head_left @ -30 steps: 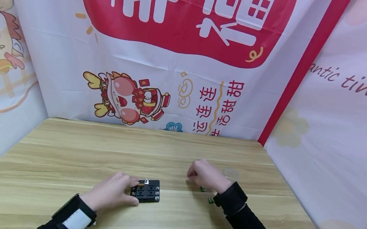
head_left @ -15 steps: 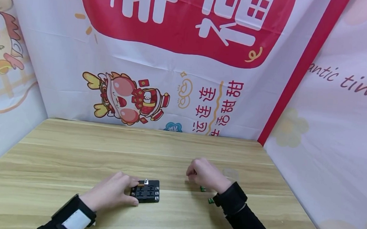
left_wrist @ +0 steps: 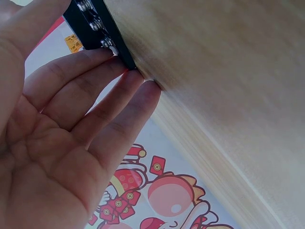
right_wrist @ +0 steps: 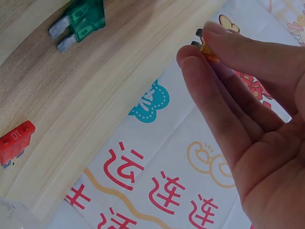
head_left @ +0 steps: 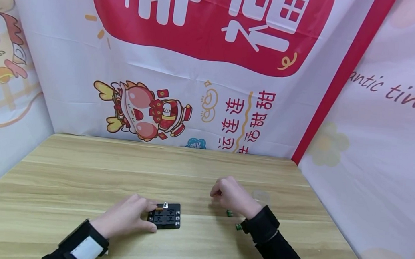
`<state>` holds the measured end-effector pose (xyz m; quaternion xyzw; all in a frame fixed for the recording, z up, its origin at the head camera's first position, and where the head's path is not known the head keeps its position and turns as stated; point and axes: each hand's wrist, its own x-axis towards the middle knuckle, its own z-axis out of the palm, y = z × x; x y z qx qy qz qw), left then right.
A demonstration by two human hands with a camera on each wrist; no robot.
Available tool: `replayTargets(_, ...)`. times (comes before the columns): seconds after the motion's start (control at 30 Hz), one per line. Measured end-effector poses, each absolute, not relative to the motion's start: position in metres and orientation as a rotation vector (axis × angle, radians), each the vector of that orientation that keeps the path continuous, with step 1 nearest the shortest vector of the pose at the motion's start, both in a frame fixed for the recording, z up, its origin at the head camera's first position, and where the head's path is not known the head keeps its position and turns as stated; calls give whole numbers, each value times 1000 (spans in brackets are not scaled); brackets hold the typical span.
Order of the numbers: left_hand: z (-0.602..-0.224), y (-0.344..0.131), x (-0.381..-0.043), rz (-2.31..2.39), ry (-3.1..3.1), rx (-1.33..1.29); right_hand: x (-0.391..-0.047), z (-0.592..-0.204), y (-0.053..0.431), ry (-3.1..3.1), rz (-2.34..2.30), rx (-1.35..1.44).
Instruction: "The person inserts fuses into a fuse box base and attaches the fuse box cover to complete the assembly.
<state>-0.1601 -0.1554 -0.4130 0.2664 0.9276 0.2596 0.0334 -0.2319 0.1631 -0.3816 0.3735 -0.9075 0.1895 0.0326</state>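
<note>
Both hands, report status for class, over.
Left hand holds black block. Right hand pinches orange fuse. Green fuse, red fuse nearby, seemingly not blocking.

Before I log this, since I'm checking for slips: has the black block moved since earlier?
No; in the head view, the black block keeps its place relative to the wooden table.

Bare left hand (head_left: 129, 217) gripped, thumb set apart from four side-by-side, slightly bent fingers. Bare right hand (head_left: 234, 197) pinched between thumb and index, back of hand up. Hands were well apart. Black-banded left wrist (head_left: 81, 236) angled in from lower left; black-banded right wrist (head_left: 261, 224) and black-sleeved right forearm (head_left: 283, 251) slanted in from lower right.
</note>
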Motion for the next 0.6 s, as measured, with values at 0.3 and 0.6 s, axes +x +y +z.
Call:
replayTargets(0.3,-413,-155,-162,779,2858,812,-229,-380,162,-2749,558,1137)
replayTargets(0.6,-414,-156,-162,782,2856,827,-228,-382,160,-2700,564,1169)
